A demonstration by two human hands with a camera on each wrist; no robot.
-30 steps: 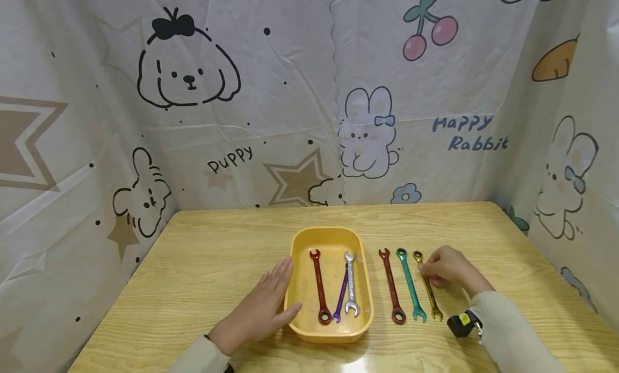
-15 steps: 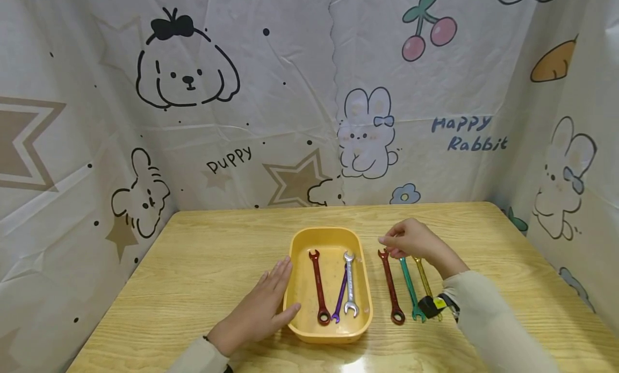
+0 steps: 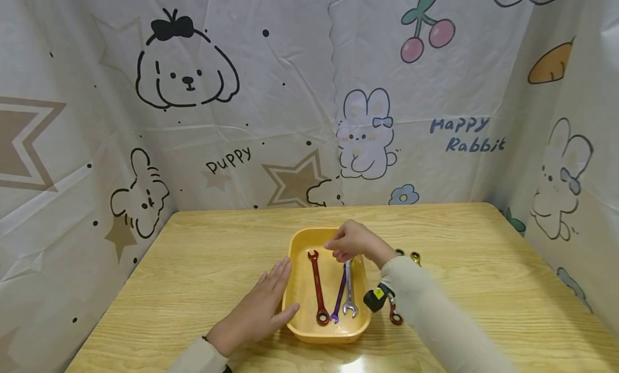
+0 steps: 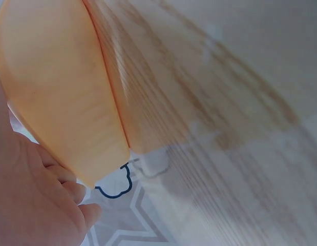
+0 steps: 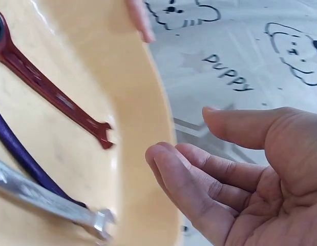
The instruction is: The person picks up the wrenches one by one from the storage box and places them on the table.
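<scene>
A yellow plastic tray holds a red ratcheting wrench, a purple wrench and a silver open-end wrench. My left hand rests along the tray's left side, its fingers straight against the wall, also seen in the left wrist view. Above the tray's far right corner is my right hand. In the right wrist view this hand has thumb and fingertips apart, fingers loosely bent, with nothing between them. It overlaps the far end of the silver wrench in the head view.
Right of the tray, a second red wrench, a teal wrench and a gold wrench lie on the wooden table, mostly hidden by my right sleeve. A printed cloth hangs behind.
My right hand has left the gold wrench and swept left, past the teal and red wrenches, to above the tray. My left hand and the wrenches have kept their places.
</scene>
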